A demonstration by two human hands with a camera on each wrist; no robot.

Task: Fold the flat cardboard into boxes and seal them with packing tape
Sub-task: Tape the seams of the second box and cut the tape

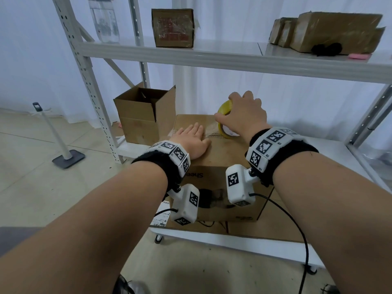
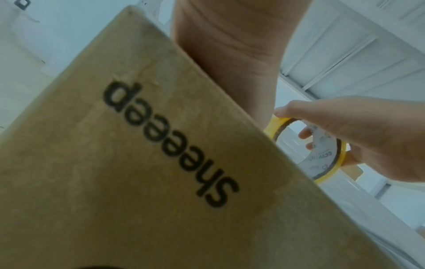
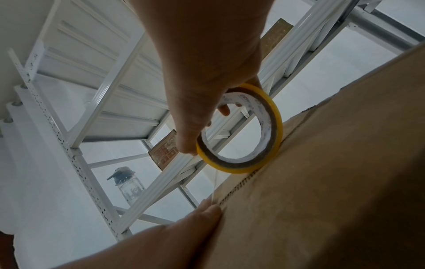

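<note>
Cardboard box [image 1: 222,158] sits in the centre of the head view, on the lowest shelf of the white rack [image 1: 212,54], with its top flaps closed and the seam between them running away from you toward the upper middle of the frame. That seam is the line everything turns on. Your left hand [image 1: 192,142] lies flat on the box top just left of the seam, fingers straight and spread, pressing the cardboard down. Your right hand [image 1: 241,115] is farther up the frame, over the far part of the lid, fingers curled through the core of the yellow tape roll [image 1: 226,122] and thumb on its outer rim. The roll stands on edge, touching the lid on the seam line. In the right wrist view a clear strip of tape [image 3: 215,183] stretches from the roll down to the fingertips [image 3: 211,207] of your left hand, so the free end looks pinned there. Judging by this, the roll has to travel along the seam away from the left hand, toward the far edge, and the right hand is the one placed to do it. An open box [image 1: 146,115] stands left of centre, well clear.
</note>
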